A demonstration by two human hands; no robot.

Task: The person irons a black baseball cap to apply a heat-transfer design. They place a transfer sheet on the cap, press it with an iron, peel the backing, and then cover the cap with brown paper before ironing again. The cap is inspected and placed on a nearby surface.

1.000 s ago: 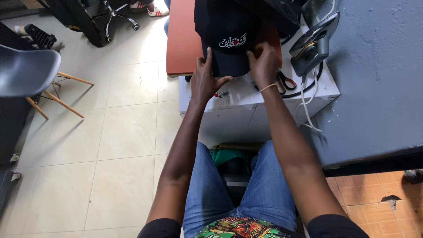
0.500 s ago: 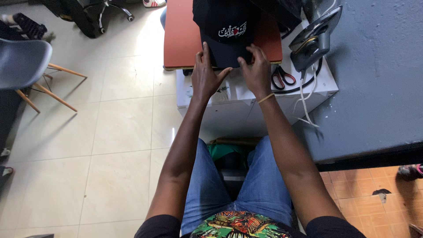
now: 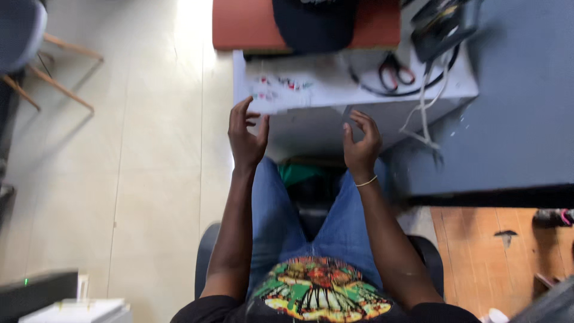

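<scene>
- Head view, the surface: a white table [image 3: 359, 90] stands ahead of the knees, and a red board [image 3: 245, 27] lies along its far edge.
- A dark cap [image 3: 314, 27] rests on that board, well apart from both hands, with its top cut off by the picture's upper edge.
- Red-handled scissors [image 3: 394, 69] lie on the white top inside a loop of black cable [image 3: 371, 87]; a white cord [image 3: 421, 107] hangs over the table's near right corner.
- Small coloured bits [image 3: 278, 87] sit on the left part of the table, too blurred to make out.
- The left hand [image 3: 247, 134] is up just before the table's near edge, fingers loosely curled and parted, with nothing in it.
- The right hand [image 3: 360, 143], a thin bracelet [image 3: 366, 181] at the wrist, is likewise half open and holds nothing; it is near the table edge but touches nothing.
- The room: a pale tiled floor [image 3: 149, 179] on the left, a grey wall or panel [image 3: 526, 90] on the right, and wooden flooring [image 3: 478, 239] below that.
- A chair [image 3: 24, 36] with wooden legs is cut off at the upper left.
- A dark device [image 3: 442, 27] at the table's far right is partly out of the picture and blurred, so I cannot tell what it is.
</scene>
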